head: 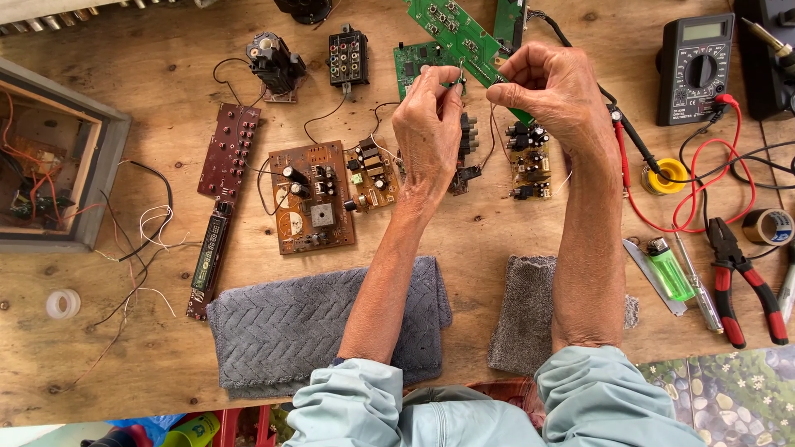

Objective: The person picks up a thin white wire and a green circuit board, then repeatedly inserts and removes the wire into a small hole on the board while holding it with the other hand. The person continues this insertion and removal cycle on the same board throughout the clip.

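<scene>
My left hand (431, 124) and my right hand (551, 87) are raised over the wooden bench, fingertips pinched on the two ends of a thin wire (474, 76) stretched between them. Under and behind the hands lie green circuit boards (451, 29) and a small brown board with black jacks (530, 157). A larger brown circuit board (310, 197) with capacitors lies to the left of my left hand. Both forearms cross two grey cloths.
A multimeter (694, 68) with red leads, solder roll (665, 176), green lighter (669, 269), screwdriver, red-handled pliers (745, 285) and tape sit right. An open grey box with wiring (50, 157), a long dark board (228, 151), a display strip (211, 248) lie left. Grey cloths (281, 323) in front.
</scene>
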